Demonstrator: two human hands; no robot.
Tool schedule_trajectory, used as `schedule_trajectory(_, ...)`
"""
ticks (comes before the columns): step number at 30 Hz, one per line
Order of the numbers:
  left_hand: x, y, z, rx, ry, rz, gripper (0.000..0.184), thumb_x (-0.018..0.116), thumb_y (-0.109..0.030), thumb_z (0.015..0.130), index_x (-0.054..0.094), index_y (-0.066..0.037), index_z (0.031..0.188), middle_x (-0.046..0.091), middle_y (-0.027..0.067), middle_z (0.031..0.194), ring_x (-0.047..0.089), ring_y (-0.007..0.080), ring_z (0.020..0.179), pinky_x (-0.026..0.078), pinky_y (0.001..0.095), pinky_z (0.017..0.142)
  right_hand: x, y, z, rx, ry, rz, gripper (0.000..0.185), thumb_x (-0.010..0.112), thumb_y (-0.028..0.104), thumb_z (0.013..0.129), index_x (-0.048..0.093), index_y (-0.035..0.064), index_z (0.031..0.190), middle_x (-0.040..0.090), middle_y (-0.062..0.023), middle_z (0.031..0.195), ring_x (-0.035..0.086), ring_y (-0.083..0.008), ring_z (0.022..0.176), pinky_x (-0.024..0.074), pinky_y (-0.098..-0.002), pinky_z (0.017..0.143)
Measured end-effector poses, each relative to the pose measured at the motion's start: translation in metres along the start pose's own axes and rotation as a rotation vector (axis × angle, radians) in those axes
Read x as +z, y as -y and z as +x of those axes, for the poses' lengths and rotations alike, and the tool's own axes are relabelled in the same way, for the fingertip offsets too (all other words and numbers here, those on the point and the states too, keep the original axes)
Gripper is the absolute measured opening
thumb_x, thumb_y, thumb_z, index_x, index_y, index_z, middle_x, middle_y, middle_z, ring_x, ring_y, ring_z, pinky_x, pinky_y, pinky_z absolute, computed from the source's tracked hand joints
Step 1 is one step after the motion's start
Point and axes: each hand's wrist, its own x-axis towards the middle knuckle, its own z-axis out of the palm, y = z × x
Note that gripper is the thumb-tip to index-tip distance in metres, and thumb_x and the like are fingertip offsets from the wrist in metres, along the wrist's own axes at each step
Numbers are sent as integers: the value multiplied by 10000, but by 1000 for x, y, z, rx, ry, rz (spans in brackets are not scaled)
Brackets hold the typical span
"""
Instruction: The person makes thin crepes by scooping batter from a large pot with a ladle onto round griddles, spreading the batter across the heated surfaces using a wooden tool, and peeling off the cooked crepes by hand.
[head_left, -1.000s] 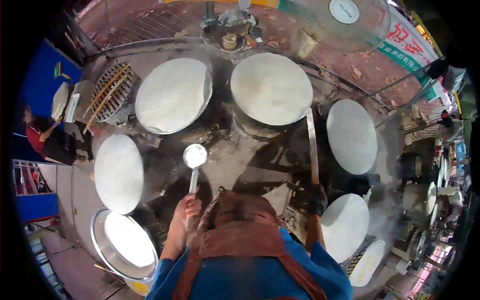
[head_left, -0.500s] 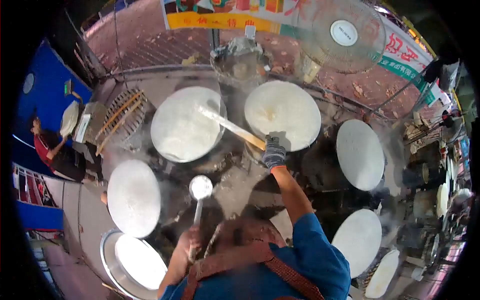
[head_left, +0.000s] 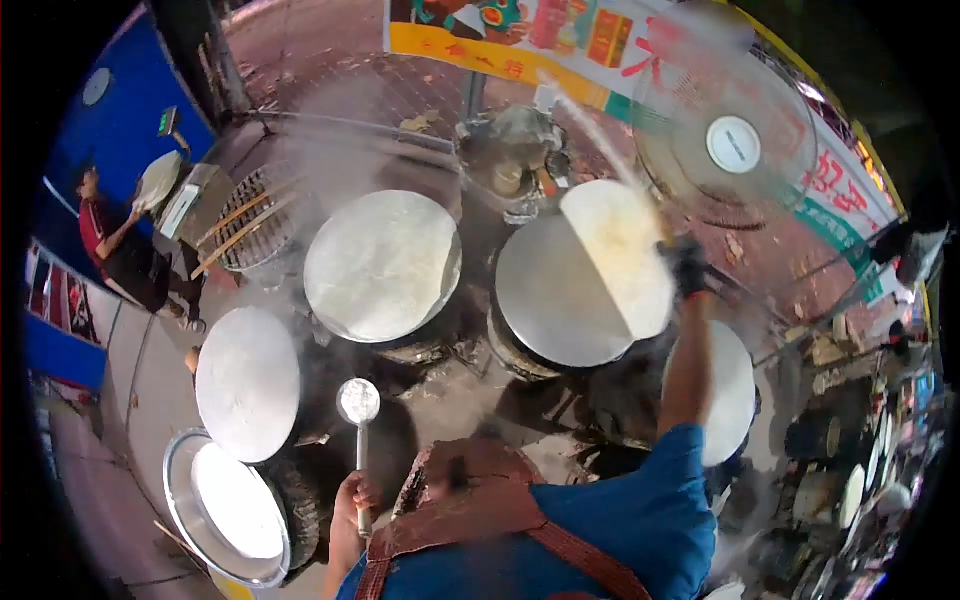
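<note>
- Head view: grey ground (head_left: 455, 388) lay under a ring of round griddles, with steam (head_left: 335, 115) drifting;
- the pale sheet (head_left: 625, 250), faintly browned and straight along one edge, covered the right part of the far griddle (head_left: 555, 300);
- right hand (head_left: 685, 268) gripped a blurred spatula (head_left: 598, 130); left hand (head_left: 355, 493) was closed around a ladle (head_left: 359, 402);
- a fan (head_left: 733, 145) stood beyond; the right arm (head_left: 688, 365) partly hid another disc (head_left: 735, 390).

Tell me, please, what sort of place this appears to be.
Probably an open-air stall or workshop making pancakes or flatbreads: round griddles bear thin pale sheets, a metal basin holds batter-like white liquid, and a printed banner hangs behind.
</note>
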Motion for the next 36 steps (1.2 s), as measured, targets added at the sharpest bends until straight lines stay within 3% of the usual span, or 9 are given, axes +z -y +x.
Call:
schedule_trajectory(6,-10,14,-10,-33,104,-27,204,415,-154,803,430,-52,628,362,12,501,312,79,351,302,202,300,-90,-24,91,-39,171,-185,335,473,345,742,569,36,828,587,-150,760,570,-279,674,454,-373,611)
schedule_trajectory(8,-7,15,-22,-63,97,-115,285,420,-161,802,328,-87,542,358,12,499,311,75,350,289,199,290,-124,43,128,-189,186,-199,332,469,333,740,566,32,841,585,-153,767,570,-273,679,452,-373,612)
schedule_trajectory(14,-51,9,-73,108,44,-167,316,388,-114,827,482,-208,1113,324,-5,517,287,62,354,266,185,281,-223,315,153,-650,224,-219,328,457,298,736,555,20,880,578,-159,786,570,-254,693,447,-374,615)
schedule_trajectory(18,-92,6,-102,117,33,-121,297,406,-215,836,319,-111,571,307,-18,486,292,67,346,246,185,279,-252,483,120,-925,257,-174,329,449,274,733,548,11,906,574,-164,800,570,-241,702,444,-374,616)
schedule_trajectory(23,-97,18,-117,340,-35,-125,306,411,-223,833,313,-111,566,297,-26,477,257,63,333,221,189,273,-249,654,120,-973,255,348,237,477,224,712,604,26,740,577,-144,665,569,-250,617,433,-386,564)
schedule_trajectory(25,-88,23,-113,485,-109,-162,278,422,-191,827,323,-97,584,307,-17,478,255,59,333,216,187,270,-215,757,194,-1388,-317,13,244,538,268,680,606,46,755,589,-148,712,579,-246,646,434,-379,564)
schedule_trajectory(27,-93,28,-102,470,36,-328,243,425,-175,823,341,-89,612,308,-14,478,261,58,338,217,182,275,-238,800,202,-1372,-267,171,232,580,276,660,603,59,739,586,-139,691,573,-229,620,433,-363,543)
schedule_trajectory(29,-90,29,-94,572,84,-387,182,436,-157,815,355,-87,668,310,-9,479,274,57,348,224,176,283,-325,783,155,-861,428,775,185,602,246,652,595,66,691,567,-116,600,550,-201,540,428,-339,501)
schedule_trajectory(36,-56,33,-63,722,262,-669,243,413,-133,830,488,-186,1055,298,-1,492,271,69,353,249,187,299,-178,878,226,-240,960,1810,217,581,237,714,507,86,577,445,-48,445,387,-192,314,327,-334,320)
